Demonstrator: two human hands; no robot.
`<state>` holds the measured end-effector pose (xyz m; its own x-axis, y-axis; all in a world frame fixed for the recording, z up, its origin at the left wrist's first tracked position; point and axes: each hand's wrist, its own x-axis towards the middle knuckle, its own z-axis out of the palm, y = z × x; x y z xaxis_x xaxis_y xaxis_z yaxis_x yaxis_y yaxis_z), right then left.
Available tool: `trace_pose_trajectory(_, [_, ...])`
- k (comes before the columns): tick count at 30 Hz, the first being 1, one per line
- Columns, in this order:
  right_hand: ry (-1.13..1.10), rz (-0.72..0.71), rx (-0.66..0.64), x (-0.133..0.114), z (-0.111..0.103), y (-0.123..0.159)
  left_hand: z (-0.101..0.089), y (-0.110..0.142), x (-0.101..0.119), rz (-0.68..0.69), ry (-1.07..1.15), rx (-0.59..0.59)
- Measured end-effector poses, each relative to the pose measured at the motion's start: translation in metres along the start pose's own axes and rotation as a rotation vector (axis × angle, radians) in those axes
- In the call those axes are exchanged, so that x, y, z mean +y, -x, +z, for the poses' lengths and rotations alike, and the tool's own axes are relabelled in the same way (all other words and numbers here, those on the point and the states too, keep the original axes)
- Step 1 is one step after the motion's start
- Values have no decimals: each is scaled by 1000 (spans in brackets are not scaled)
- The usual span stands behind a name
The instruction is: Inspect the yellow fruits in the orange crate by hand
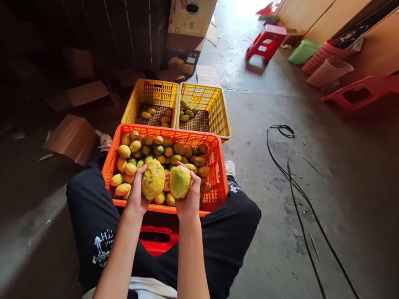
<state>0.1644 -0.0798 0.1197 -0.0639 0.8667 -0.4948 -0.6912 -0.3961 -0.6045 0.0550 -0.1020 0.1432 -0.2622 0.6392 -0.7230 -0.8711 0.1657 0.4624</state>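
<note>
My left hand (137, 191) is closed around a lumpy yellow papaya (153, 178) with dark blemishes. Beside it, my right hand (192, 195) grips a smoother, greener papaya (180, 182). Both fruits are held up side by side over an orange plastic crate (220, 182), close together. Many papayas (135, 146), from yellow-orange to green, lie inside that crate, partly hidden by my hands. Behind it stand two yellow crates: the left yellow crate (132, 103) has several yellowish papayas in it, and the right yellow crate (218, 110) has a small heap of greener ones.
A red stool (266, 42) stands further off, and another red stool (359, 96) lies at the right near pink baskets (327, 58). Black cable (292, 177) runs across the floor on the right. On the left lies a cardboard box (71, 139).
</note>
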Motion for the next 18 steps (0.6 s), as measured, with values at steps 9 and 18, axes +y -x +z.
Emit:
trace_pose_trajectory(9, [-42,46,27,-1,-2,-5,2,1,3,-73,20,-22])
trace_pose_trajectory(18, [11,-67,-8,3,-4,1,-12,-8,-8,48,-21,-46])
